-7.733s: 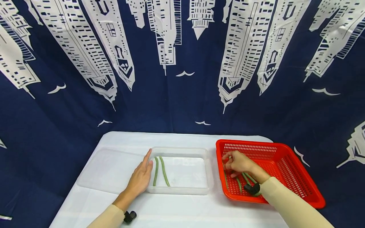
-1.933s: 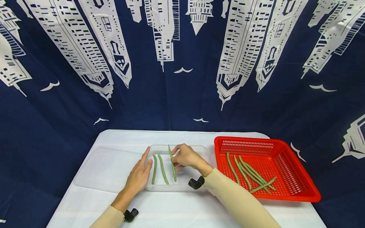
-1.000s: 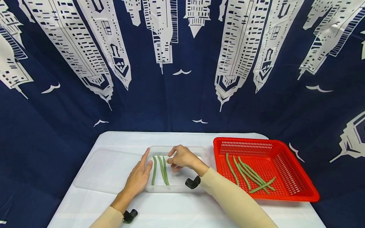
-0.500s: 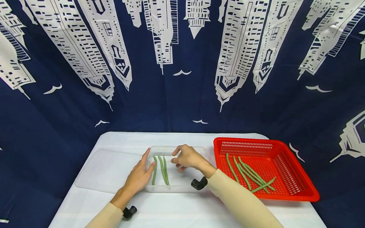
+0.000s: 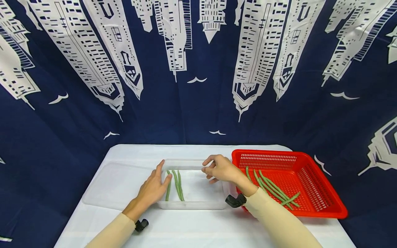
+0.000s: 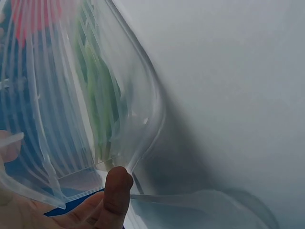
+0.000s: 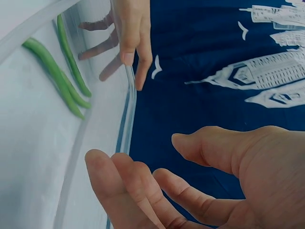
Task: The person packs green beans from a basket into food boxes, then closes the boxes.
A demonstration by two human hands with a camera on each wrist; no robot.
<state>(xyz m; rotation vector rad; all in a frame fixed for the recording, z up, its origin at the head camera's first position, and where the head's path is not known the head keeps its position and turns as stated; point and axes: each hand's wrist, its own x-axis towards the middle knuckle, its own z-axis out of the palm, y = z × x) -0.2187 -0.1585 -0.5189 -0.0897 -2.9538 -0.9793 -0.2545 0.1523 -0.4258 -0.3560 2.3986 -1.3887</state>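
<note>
My left hand (image 5: 153, 188) rests against the left end of a clear plastic container (image 5: 193, 205), fingers extended and the thumb at the rim. In the right wrist view, its fingers (image 7: 143, 67) stand at the clear wall. Three green beans lie lengthwise inside: a single bean (image 5: 168, 193) near the left wall and a close pair, with one bean (image 5: 180, 186) on the right. Over the container's right end hovers my right hand (image 5: 224, 169), fingers loosely curved around nothing. Through the wall, the left wrist view shows blurred green beans (image 6: 97, 90).
A red perforated basket (image 5: 333, 193) stands just right of the container, several green beans (image 5: 276, 193) inside; my right forearm crosses its front left corner. A clear flat lid (image 5: 114, 186) lies left of the container on the white table (image 5: 186, 227).
My right hand brought a green bean from the basket, laid it beside the second one and released it. Since then it has moved right, empty. My left hand stays at the container.
</note>
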